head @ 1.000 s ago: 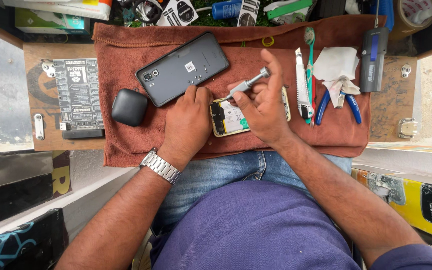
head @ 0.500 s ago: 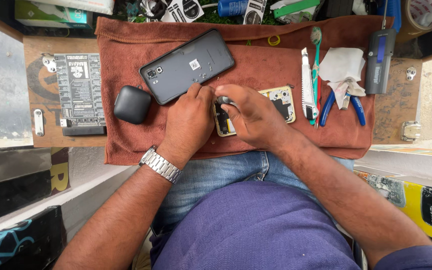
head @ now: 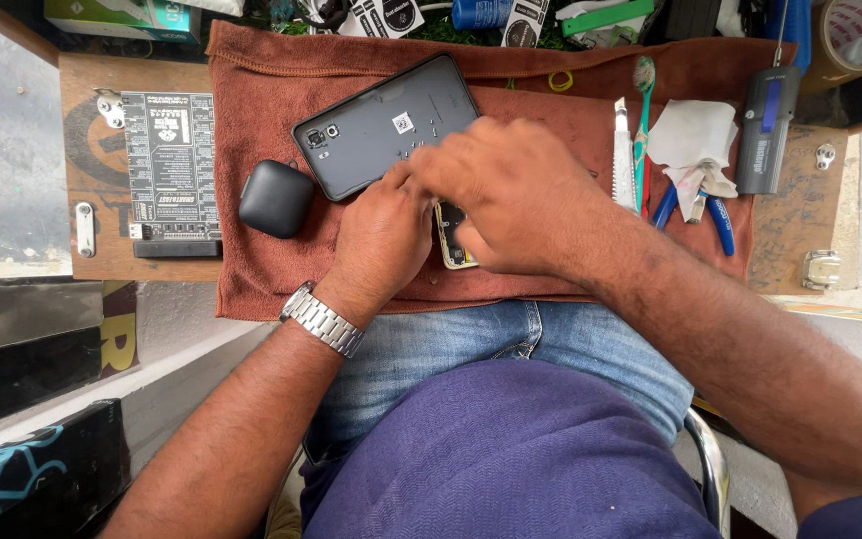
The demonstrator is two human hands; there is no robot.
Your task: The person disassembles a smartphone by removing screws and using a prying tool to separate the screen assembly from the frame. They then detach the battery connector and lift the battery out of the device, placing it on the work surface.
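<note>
A small opened phone (head: 454, 250) lies on a brown towel (head: 551, 110), mostly hidden under my hands; only a sliver of its yellow-edged body shows. My left hand (head: 381, 240), with a metal watch (head: 323, 319) on the wrist, grips the phone's left end with curled fingers. My right hand (head: 511, 195) is blurred and hovers over the phone, its fingertips at the lower right edge of a large black phone back cover (head: 376, 125). I cannot see whether the right hand holds anything.
A rounded black case (head: 275, 198) sits left of my hands, beside a black board (head: 170, 165) on the wooden bench. To the right lie a cutter knife (head: 624, 165), toothbrush (head: 643, 120), white tissue (head: 692, 135), blue-handled pliers (head: 715, 215) and a dark handheld tool (head: 765, 120).
My right hand held a screwdriver over the opened phone, lowered it, then swept left over the phone toward the black cover. The left hand stayed on the phone.
</note>
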